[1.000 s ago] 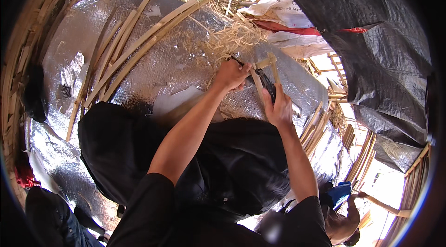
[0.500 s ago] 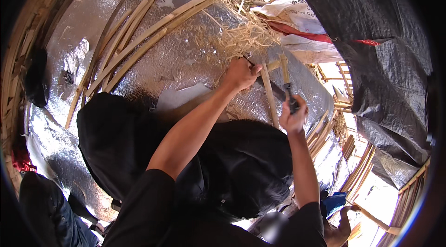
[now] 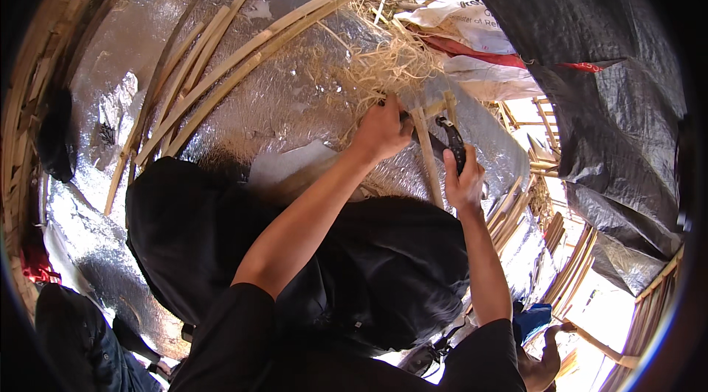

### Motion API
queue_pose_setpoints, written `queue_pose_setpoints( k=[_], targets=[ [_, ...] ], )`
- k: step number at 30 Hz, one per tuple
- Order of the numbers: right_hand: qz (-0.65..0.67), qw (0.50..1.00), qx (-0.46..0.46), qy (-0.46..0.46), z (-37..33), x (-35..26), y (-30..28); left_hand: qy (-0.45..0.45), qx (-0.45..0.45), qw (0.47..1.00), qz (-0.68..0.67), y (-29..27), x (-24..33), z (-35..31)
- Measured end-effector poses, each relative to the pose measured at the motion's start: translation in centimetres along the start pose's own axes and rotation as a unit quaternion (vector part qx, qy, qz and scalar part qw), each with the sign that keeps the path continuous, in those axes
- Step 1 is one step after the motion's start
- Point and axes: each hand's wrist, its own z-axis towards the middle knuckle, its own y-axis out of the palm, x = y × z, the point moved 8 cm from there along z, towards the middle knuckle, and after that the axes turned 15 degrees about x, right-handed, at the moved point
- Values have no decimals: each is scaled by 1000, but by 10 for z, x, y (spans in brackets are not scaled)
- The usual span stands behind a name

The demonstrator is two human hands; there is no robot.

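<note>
My left hand [image 3: 380,132] is closed around a dark tool, parts of which show by its fingertips and knuckles. From beside that hand a dark, blade-like length [image 3: 436,144] slants down to the right, behind an upright wooden strip [image 3: 426,154]. My right hand [image 3: 464,184] grips a black, slightly curved handle [image 3: 455,144] with a small metal piece at its upper end. Whether handle and blade belong together I cannot tell. Curly pale shavings [image 3: 394,64] lie heaped just beyond my left hand. Black cloth [image 3: 391,259] covers the area beneath my forearms.
Long split bamboo strips [image 3: 243,67] lie across the silver sheet [image 3: 287,89] at the left. Printed sacks [image 3: 479,30] and a dark tarpaulin [image 3: 582,38] stand at the right. More strips [image 3: 571,263] lean lower right. Another person's dark-clothed leg [image 3: 81,337] is at lower left.
The black handle in my right hand has turned, and its metal-tipped end now shows higher up. My left hand has shifted very slightly, still closed on the dark tool.
</note>
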Motion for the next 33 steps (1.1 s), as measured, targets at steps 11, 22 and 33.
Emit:
queue_pose_setpoints(
  k=[11, 22, 33],
  targets=[
    [-16, 998, -6, -57, 3, -18, 9, 54, 63, 991, 101, -30, 25, -14],
    [-64, 992, 6, -108, -3, -24, 20, 87, 80, 988, 103, -26, 12, -31],
    [-25, 985, -7, -172, 17, -12, 11, 89, 92, 987, 95, -22, 15, -22]
  ],
)
